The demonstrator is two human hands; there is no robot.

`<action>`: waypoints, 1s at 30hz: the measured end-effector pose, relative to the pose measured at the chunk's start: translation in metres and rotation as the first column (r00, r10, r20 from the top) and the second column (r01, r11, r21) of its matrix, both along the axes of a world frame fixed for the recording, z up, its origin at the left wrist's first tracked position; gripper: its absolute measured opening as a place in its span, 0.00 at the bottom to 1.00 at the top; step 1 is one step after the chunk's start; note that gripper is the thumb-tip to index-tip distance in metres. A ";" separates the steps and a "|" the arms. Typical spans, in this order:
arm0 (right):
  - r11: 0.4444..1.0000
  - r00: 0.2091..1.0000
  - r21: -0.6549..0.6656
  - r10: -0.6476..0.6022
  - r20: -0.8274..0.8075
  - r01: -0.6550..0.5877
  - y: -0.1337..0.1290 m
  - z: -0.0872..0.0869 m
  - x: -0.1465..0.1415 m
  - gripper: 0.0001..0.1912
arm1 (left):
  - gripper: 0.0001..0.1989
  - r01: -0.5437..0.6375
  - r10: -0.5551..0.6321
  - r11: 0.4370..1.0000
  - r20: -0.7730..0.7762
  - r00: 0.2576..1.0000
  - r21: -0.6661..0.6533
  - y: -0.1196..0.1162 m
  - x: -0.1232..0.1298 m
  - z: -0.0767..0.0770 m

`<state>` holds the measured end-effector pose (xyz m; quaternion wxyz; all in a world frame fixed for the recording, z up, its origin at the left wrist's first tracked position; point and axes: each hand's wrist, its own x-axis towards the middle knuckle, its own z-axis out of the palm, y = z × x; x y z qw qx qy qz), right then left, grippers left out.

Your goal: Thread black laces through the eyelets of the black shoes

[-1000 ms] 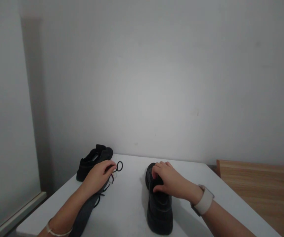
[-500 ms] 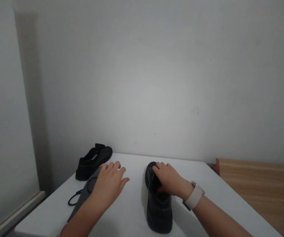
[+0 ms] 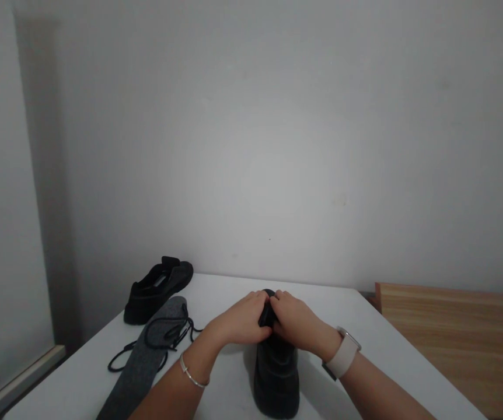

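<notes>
A black shoe [image 3: 276, 379] stands on the white table [image 3: 220, 379], its heel toward me and its toe toward the wall. My left hand [image 3: 246, 318] grips its upper from the left side, fingers bent over the front part. From the right, my right hand [image 3: 297, 324] holds the same upper, with the fingertips of both hands nearly meeting near the tongue. The hands hide most of the shoe's front and opening. My right wrist bears a watch with a pale band, my left a thin bangle.
Another black shoe [image 3: 157, 291] rests at the table's back left. Nearer lie a grey insole-shaped piece [image 3: 140, 364] and loose black laces [image 3: 115, 364]. A wall [image 3: 269, 146] rises behind; a wooden board [image 3: 457, 344] stands right of the table.
My left hand has moved right, from above the grey piece to the near shoe, and taken hold of it. The grey piece and laces are now more exposed. My right hand stays at the shoe.
</notes>
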<state>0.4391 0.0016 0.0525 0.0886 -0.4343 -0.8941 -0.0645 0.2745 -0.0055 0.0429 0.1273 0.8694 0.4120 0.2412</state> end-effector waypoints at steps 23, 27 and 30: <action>0.970 0.927 -0.068 0.202 -0.317 -0.234 -0.012 0.019 0.007 0.06 | 0.09 0.008 0.341 0.910 0.761 0.552 -0.413 0.046 0.023 -0.041; 0.968 0.984 -0.181 0.168 -0.061 -0.176 -0.017 0.017 -0.001 0.03 | 0.10 0.065 0.373 0.894 0.816 0.441 -0.444 0.050 0.024 -0.045; 0.977 0.977 -0.172 0.155 0.144 -0.130 -0.018 0.020 -0.010 0.07 | 0.13 0.074 0.411 0.878 0.825 0.388 -0.473 0.053 0.025 -0.049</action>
